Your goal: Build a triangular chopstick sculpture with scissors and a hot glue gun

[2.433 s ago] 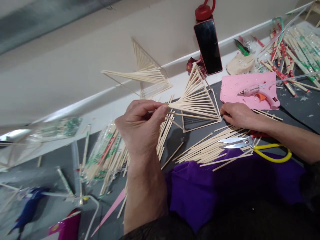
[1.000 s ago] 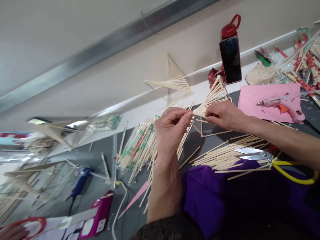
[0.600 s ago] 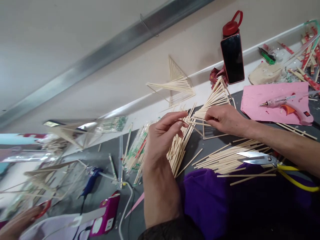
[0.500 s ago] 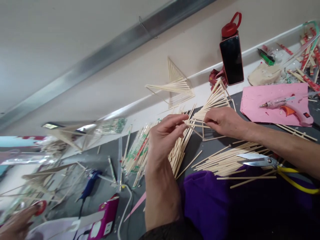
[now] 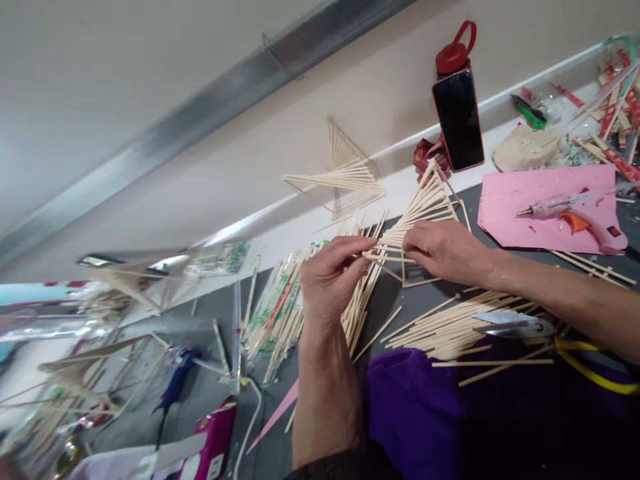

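Observation:
A fan-like frame of thin wooden sticks (image 5: 417,208) stands on the grey table, its tip pointing up toward the wall. My left hand (image 5: 335,277) pinches the left end of a stick at the frame's lower left corner, thumb and forefinger together. Closed around the same low part of the frame, my right hand (image 5: 440,248) has its fingertips on a stick, partly hidden by the fingers. Loose sticks (image 5: 450,323) lie below my right forearm, with scissors (image 5: 520,325) with yellow handles on top. More sticks lie behind my left hand.
A glue gun (image 5: 550,205) rests on pink card (image 5: 505,190) at right. A phone (image 5: 459,120) leans on a red-capped bottle (image 5: 451,59). Another stick frame (image 5: 357,177) stands by the wall. At left are a blue glue gun (image 5: 177,380) and wrapped sticks (image 5: 280,303).
My left hand has closed its pinch on the stick end and sits slightly lower. The other person's hand at the lower left has mostly gone out of view. The view has shifted slightly.

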